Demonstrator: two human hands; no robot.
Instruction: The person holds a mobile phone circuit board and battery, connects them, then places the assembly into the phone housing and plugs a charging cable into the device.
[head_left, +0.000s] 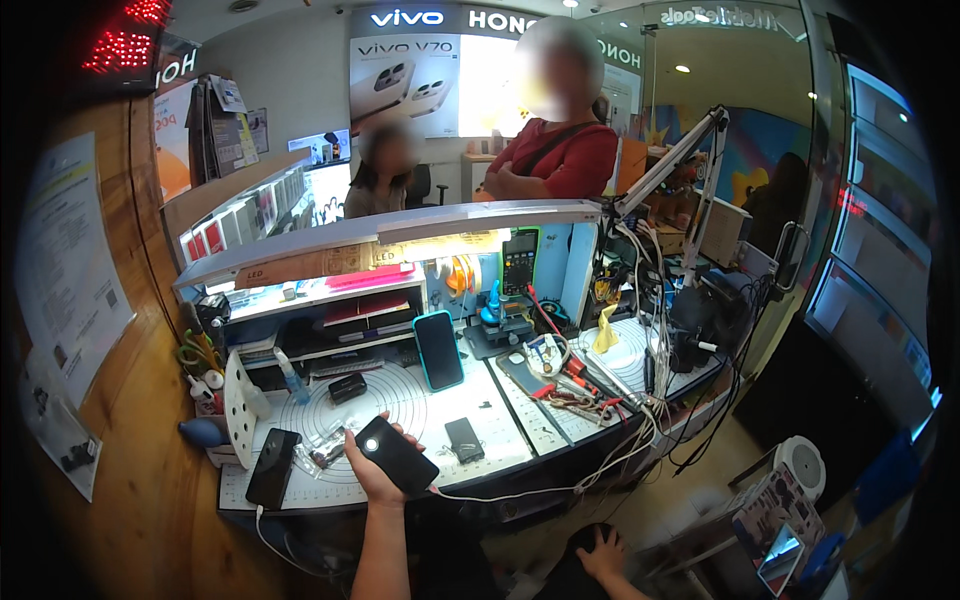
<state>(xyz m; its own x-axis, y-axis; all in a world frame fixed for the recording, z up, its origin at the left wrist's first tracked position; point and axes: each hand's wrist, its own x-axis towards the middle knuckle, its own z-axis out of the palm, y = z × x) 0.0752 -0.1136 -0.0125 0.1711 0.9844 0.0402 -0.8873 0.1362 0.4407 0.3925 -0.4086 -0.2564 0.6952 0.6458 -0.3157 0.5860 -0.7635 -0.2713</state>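
My left hand (374,484) is wrapped round a black smartphone (402,462), held screen up over the front edge of the workbench mat (500,415). A round bright reflection shows on its screen. A white cable (520,496) runs from its lower right end toward the right. My right hand (602,556) rests on my dark-clothed knee, fingers spread, holding nothing. Left of the held phone, another dark phone (273,470) lies on the mat with a white cable at its bottom. Small clear plastic packets (322,452) lie between the two. Rightward is a small dark rectangular part (464,440).
A teal-cased phone (439,350) stands upright at the back. Tangled red and black leads (580,385) lie to the right, below a multimeter (520,262). A perforated white holder (241,410) stands at left. A stool (800,465) is on the right. Two people are beyond the bench.
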